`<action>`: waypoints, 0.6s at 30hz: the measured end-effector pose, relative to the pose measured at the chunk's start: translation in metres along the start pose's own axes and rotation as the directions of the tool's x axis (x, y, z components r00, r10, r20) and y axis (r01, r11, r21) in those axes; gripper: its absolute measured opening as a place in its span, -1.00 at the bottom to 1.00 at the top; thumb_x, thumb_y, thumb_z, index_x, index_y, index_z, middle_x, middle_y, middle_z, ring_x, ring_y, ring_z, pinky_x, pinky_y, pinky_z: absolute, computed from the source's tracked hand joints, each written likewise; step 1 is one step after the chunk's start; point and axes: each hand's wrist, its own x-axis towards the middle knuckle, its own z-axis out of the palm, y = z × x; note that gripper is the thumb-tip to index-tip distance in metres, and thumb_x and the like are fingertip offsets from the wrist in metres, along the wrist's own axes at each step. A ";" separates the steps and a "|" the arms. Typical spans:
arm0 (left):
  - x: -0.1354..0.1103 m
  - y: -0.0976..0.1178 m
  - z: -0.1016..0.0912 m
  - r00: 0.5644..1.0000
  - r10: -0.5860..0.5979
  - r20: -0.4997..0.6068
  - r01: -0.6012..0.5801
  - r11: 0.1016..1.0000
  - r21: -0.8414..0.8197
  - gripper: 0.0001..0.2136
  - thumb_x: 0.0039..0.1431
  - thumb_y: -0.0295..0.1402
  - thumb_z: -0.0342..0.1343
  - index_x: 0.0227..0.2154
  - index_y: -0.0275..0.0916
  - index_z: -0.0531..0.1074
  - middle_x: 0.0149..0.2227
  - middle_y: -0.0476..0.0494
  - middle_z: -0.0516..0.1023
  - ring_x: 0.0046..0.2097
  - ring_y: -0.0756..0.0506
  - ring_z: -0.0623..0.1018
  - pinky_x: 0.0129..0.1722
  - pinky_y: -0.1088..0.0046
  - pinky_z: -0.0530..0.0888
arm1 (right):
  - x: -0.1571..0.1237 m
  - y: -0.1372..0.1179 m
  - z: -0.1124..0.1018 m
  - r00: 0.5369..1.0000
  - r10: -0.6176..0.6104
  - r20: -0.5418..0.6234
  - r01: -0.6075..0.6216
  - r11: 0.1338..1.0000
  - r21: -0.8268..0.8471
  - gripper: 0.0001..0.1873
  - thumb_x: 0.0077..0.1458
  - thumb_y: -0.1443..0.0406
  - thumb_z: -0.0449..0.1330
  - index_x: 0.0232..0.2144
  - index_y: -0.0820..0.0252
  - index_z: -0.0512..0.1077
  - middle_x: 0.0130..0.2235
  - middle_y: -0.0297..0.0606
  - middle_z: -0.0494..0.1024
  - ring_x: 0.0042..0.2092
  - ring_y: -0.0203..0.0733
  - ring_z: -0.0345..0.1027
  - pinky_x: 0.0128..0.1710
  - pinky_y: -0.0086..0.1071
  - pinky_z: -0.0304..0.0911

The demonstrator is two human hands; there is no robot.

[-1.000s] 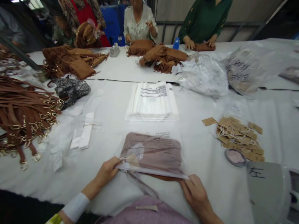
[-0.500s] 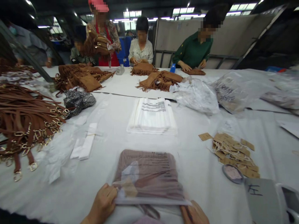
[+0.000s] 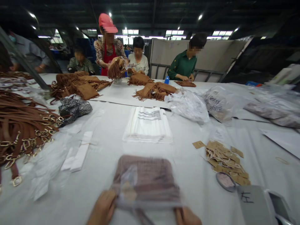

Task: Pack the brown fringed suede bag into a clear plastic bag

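A brown fringed bag [image 3: 150, 170] lies inside a frosted clear plastic bag [image 3: 161, 204] on the white-covered table, right in front of me. My left hand [image 3: 104, 203] is closed on the plastic bag's near left corner. At its near right corner my right hand [image 3: 187, 215] is closed too, partly cut off by the lower frame edge. A tan tag and a whitish piece show through the plastic at left. From the opening a brown strap [image 3: 143, 216] hangs toward me. Motion smears the hands and the bag slightly.
Beyond it sits a stack of plastic bags [image 3: 147, 125]. Brown straps with gold clasps [image 3: 25, 131] and white paper strips [image 3: 81, 153] lie left. Cardboard tags [image 3: 226, 162], a round dish [image 3: 225, 182] and a grey device [image 3: 254, 203] are right. Co-workers handle brown bags [image 3: 156, 90] across the table.
The view has tilted up and turned slightly right. A co-worker in a red cap has lowered a bundle of brown bags toward the table. Both my hands still grip the plastic bag.
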 end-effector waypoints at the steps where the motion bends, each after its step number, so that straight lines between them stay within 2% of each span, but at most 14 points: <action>1: 0.035 0.003 0.002 0.993 -0.116 -0.010 0.116 0.993 0.013 -0.84 0.09 -0.44 -0.07 -0.38 -0.14 0.41 -0.38 -0.15 0.53 -0.33 -0.16 0.50 -0.32 0.29 0.46 | 0.026 0.001 0.007 0.992 0.113 -0.051 -0.117 0.990 -0.078 -0.53 0.30 0.21 -0.14 -0.46 0.22 0.47 -0.61 -0.20 0.46 -0.60 -0.22 0.32 -0.60 -0.37 0.18; 2: 0.068 0.005 0.003 0.988 -0.150 -0.038 0.151 0.988 0.020 -0.83 0.07 -0.49 -0.11 -0.40 -0.17 0.37 -0.41 -0.13 0.49 -0.34 -0.15 0.49 -0.31 0.31 0.43 | 0.053 0.002 0.013 0.979 0.190 -0.079 -0.199 0.973 -0.121 -0.51 0.30 0.21 -0.17 -0.49 0.24 0.45 -0.62 -0.18 0.46 -0.62 -0.21 0.31 -0.61 -0.36 0.15; 4: 0.121 0.008 -0.002 0.981 -0.174 -0.084 0.176 0.984 0.016 -0.83 0.01 -0.55 -0.13 -0.43 -0.18 0.31 -0.44 -0.07 0.44 -0.36 -0.11 0.46 -0.32 0.36 0.39 | 0.097 0.004 0.016 0.971 0.220 -0.092 -0.230 0.966 -0.115 -0.55 0.30 0.22 -0.17 -0.35 0.29 0.46 -0.51 -0.13 0.53 -0.57 -0.20 0.36 -0.56 -0.38 0.17; 6: 0.139 0.008 -0.011 0.979 -0.173 -0.112 0.175 0.985 0.005 -0.85 -0.01 -0.55 -0.11 -0.44 -0.18 0.29 -0.46 -0.02 0.41 -0.37 -0.08 0.44 -0.32 0.40 0.36 | 0.117 0.008 0.009 0.977 0.177 -0.120 -0.188 0.978 -0.091 -0.59 0.30 0.22 -0.15 -0.32 0.27 0.44 -0.49 -0.16 0.52 -0.53 -0.20 0.37 -0.53 -0.38 0.19; 8: 0.124 0.007 -0.020 0.973 -0.179 -0.143 0.178 0.984 -0.019 -0.91 0.03 -0.49 -0.07 -0.46 -0.18 0.29 -0.47 0.01 0.38 -0.40 -0.06 0.41 -0.34 0.43 0.34 | 0.108 0.011 -0.002 0.987 0.104 -0.121 -0.112 0.992 -0.056 -0.60 0.30 0.22 -0.14 -0.42 0.21 0.40 -0.52 -0.23 0.46 -0.51 -0.22 0.36 -0.52 -0.40 0.21; 10: 0.090 0.004 -0.025 0.957 -0.210 -0.199 0.201 0.978 -0.064 -0.92 0.12 -0.38 -0.04 -0.46 -0.18 0.31 -0.47 0.01 0.37 -0.42 -0.06 0.39 -0.37 0.44 0.32 | 0.081 0.009 -0.013 0.996 0.046 -0.076 -0.046 0.999 -0.002 -0.60 0.30 0.23 -0.12 -0.51 0.16 0.35 -0.53 -0.29 0.39 -0.51 -0.26 0.34 -0.51 -0.43 0.23; 13: 0.038 0.004 -0.025 0.900 -0.329 -0.285 0.298 0.943 -0.148 -0.83 0.15 -0.21 0.02 -0.46 -0.18 0.35 -0.47 0.01 0.38 -0.41 -0.06 0.39 -0.36 0.43 0.33 | 0.040 -0.002 -0.024 1.000 0.010 -0.006 -0.010 0.993 0.118 -0.68 0.29 0.26 -0.08 -0.44 0.17 0.37 -0.46 -0.29 0.39 -0.49 -0.29 0.34 -0.50 -0.46 0.28; 15: 0.016 0.006 -0.022 0.827 -0.470 -0.309 0.426 0.882 -0.202 -0.78 0.11 -0.14 0.06 -0.48 -0.17 0.34 -0.54 0.05 0.32 -0.46 -0.04 0.35 -0.40 0.45 0.30 | 0.023 -0.010 -0.027 1.000 -0.002 -0.008 0.003 0.981 0.195 -0.77 0.29 0.28 -0.05 -0.29 0.18 0.39 -0.37 -0.23 0.44 -0.41 -0.26 0.40 -0.43 -0.44 0.35; 18: -0.001 0.010 -0.015 0.675 -0.675 -0.298 0.583 0.735 -0.346 -0.72 0.07 -0.05 0.08 -0.49 -0.17 0.29 -0.63 0.15 0.13 -0.56 -0.01 0.24 -0.50 0.48 0.22 | 0.007 -0.023 -0.031 0.999 0.001 -0.034 0.007 0.973 0.229 -0.80 0.27 0.29 -0.03 -0.20 0.18 0.38 -0.34 -0.20 0.48 -0.33 -0.20 0.44 -0.34 -0.38 0.40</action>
